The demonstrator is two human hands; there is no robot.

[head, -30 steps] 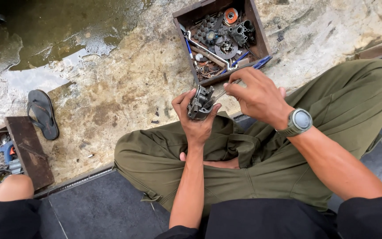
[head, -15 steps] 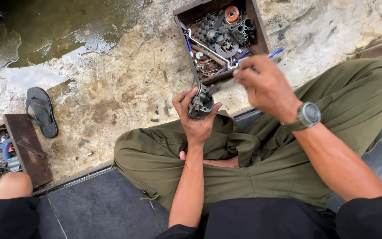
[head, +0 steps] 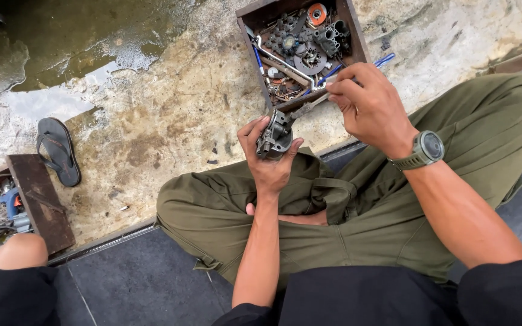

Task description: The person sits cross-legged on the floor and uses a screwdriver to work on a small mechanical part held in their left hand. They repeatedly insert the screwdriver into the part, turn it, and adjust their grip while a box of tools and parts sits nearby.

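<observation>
- The rough, stained concrete floor [head: 170,115] takes up most of the scene, with a wet, dark puddle [head: 74,42] spreading across its upper left part.
- The person sits cross-legged at the floor's edge in olive-green trousers [head: 345,223], on a dark tiled step [head: 146,284].
- An open, rusty-brown wooden box of greasy metal parts [head: 301,51] stands on the floor just beyond the knees; gears, washers, an orange disc and a blue-handled tool lie jumbled inside.
- A second flat wooden tray [head: 37,202] sits at the far left with round parts and wires beside it, near another bare knee [head: 19,250].
- A single dark rubber sandal [head: 58,151] lies on the concrete, well apart from the box.
- The right hand [head: 373,108], with a grey-green wristwatch [head: 424,151] on its wrist, has its grip pinched around a thin metal tool [head: 309,104], whose tip points down-left to the part in the other hand.
- The left hand [head: 270,160] is raised over the lap, its grip clenched around a small dark-grey metal engine part [head: 275,136], thumb on one side and fingers wrapped round the other.
- That part sits between the two hands, just in front of the box's near edge, and the tool's tip appears to touch its top.
</observation>
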